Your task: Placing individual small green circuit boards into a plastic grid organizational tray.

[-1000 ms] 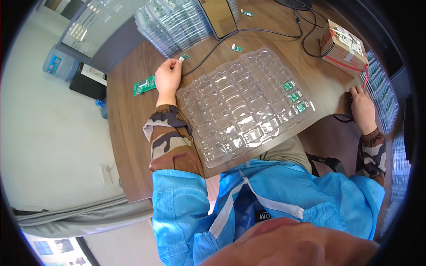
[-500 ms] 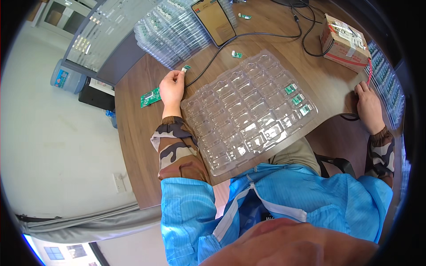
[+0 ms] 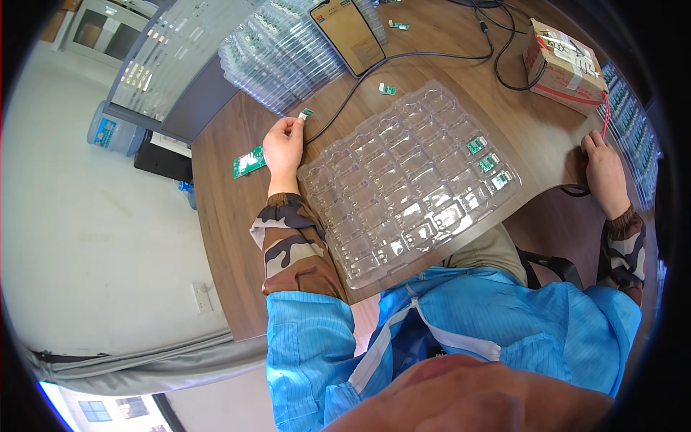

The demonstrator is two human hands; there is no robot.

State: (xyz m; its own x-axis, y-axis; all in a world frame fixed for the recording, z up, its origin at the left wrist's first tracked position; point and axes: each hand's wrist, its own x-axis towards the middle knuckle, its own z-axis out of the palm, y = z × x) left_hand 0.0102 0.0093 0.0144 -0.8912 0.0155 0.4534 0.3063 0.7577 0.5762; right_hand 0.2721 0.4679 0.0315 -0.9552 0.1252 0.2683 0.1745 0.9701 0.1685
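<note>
Looking down from a head-worn camera, a person in a light blue smock with camouflage cuffs sits at a brown wooden table. Their left hand rests on the tabletop near the far left corner of a large clear plastic blister tray, its thumb and forefinger pinched shut on a tiny green and white circuit board held just above the wood. A larger green rectangular circuit board lies flat just to the left of that hand. The right hand lies palm down at the table's right edge, fingers loosely curled beside a thin red wire; whether it grips anything cannot be told. 3 small green boards sit in pockets along the tray's right side, and another loose small board lies just beyond the tray. Farther back are a dark smartphone, black cables, a taped brown cardboard box and stacks of clear trays.
</note>
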